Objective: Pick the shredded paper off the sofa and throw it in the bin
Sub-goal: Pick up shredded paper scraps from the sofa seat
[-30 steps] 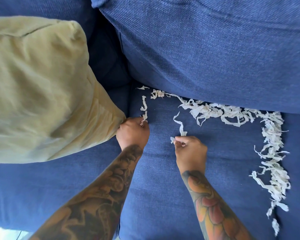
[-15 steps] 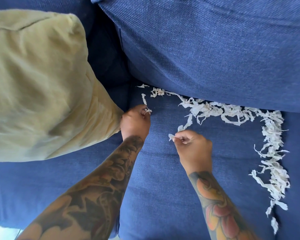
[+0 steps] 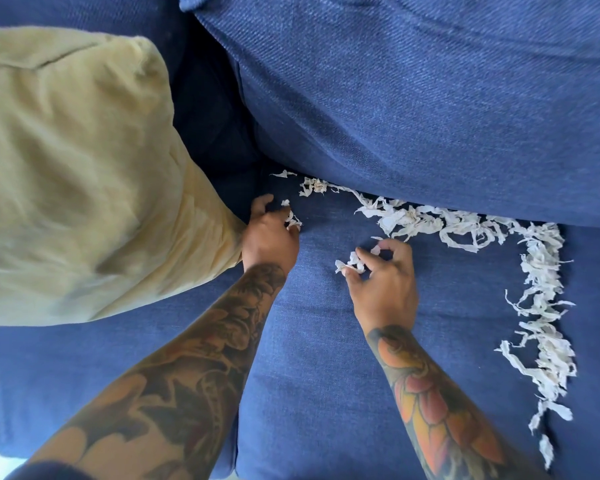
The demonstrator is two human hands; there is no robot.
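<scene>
- The left hand (image 3: 269, 237) pinches a few white scraps between curled fingers, just beside the tan cushion (image 3: 84, 174).
- The right hand (image 3: 381, 275) has its grip pressed together on a small wad of strips, fingers curled.
- Most of the shredded paper (image 3: 465, 223) lies on the sofa (image 3: 326, 375) seat, along the far crease and down the right side.
- I'd rake the strips into clumps before lifting; single pinches shed bits.
- Count: two hands, one cushion, one long trail of shreds; no bin in view.
</scene>
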